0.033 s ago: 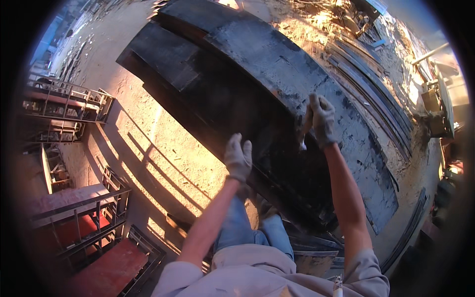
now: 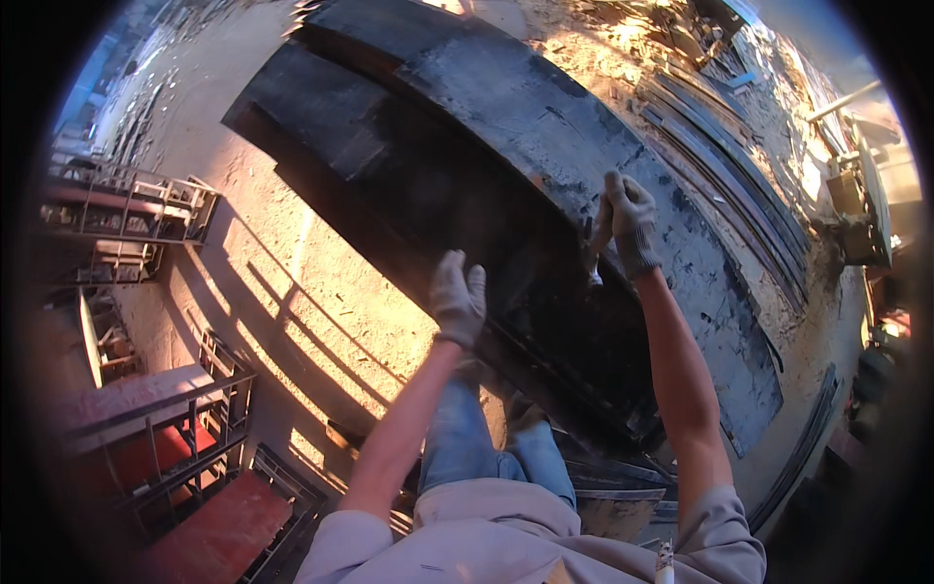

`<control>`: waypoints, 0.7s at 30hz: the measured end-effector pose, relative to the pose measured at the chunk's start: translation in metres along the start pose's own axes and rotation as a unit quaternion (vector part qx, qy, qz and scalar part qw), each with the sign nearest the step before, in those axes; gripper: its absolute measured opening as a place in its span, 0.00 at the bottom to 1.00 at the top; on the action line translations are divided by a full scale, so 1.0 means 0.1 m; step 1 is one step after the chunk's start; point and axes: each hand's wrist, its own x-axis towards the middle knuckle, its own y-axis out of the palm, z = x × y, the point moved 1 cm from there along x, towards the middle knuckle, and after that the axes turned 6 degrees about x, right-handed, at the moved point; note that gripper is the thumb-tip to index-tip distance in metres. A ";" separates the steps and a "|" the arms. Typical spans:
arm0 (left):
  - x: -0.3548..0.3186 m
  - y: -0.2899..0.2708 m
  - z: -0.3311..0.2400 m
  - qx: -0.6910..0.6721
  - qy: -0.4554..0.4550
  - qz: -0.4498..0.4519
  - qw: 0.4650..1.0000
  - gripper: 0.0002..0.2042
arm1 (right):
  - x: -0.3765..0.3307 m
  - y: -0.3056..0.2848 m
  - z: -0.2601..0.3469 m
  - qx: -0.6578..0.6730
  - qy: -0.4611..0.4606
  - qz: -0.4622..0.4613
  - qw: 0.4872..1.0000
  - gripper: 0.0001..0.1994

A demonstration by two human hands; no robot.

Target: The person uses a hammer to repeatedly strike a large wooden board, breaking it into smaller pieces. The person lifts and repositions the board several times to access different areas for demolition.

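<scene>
Large dark sheets (image 2: 506, 107), apparently metal, lie stacked in front of me, slanting from far left to near right. The upper sheet is grey and smudged; the surface nearer me is almost black. My right hand (image 2: 630, 216), in a pale knitted glove, is closed round a short tool (image 2: 597, 255) with a brownish body and a bright lower tip, held over the edge between the two surfaces. I cannot make out its exact kind. My left hand (image 2: 457, 300), gloved too, hovers by the stack's near edge, thumb apart from the fingers, holding nothing.
Metal frames (image 2: 146, 409) with reddish boards stand at the left, casting striped shadows on sandy ground. Long dark strips (image 2: 730, 185) lie beyond the stack at the right. More flat pieces (image 2: 613, 482) lie beside my legs. A cigarette (image 2: 664, 565) shows at the bottom edge.
My left hand has shifted slightly left and away from me. My right hand has risen a little in the picture, still gripping the tool.
</scene>
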 end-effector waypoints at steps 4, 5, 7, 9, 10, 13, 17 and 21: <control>1.15 0.33 0.35 0.080 0.075 0.011 0.994 0.28 | 0.74 0.21 -0.24 -0.025 0.024 -0.011 0.999 0.24; 1.43 0.44 0.39 0.098 0.099 0.007 0.990 0.30 | 0.87 0.28 -0.31 -0.027 0.052 -0.022 0.998 0.25; 2.02 0.75 0.46 0.125 0.118 0.030 0.985 0.31 | 1.18 0.47 -0.43 -0.022 0.080 -0.027 0.996 0.26; 2.56 1.07 0.53 0.138 0.142 0.035 0.979 0.33 | 1.48 0.69 -0.52 -0.037 0.124 -0.020 0.991 0.26; 2.83 1.24 0.56 0.148 0.150 0.039 0.977 0.35 | 1.62 0.81 -0.55 -0.055 0.140 -0.017 0.988 0.25; 3.49 1.65 0.57 0.168 0.174 0.058 0.968 0.39 | 1.90 1.14 -0.60 -0.106 0.191 -0.014 0.976 0.24; 4.03 2.04 0.47 0.231 0.181 0.113 0.949 0.42 | 2.16 1.43 -0.72 -0.218 0.226 0.016 0.949 0.25; 4.04 2.29 0.49 0.304 0.190 0.134 0.924 0.42 | 2.34 1.55 -0.82 -0.226 0.186 0.023 0.956 0.25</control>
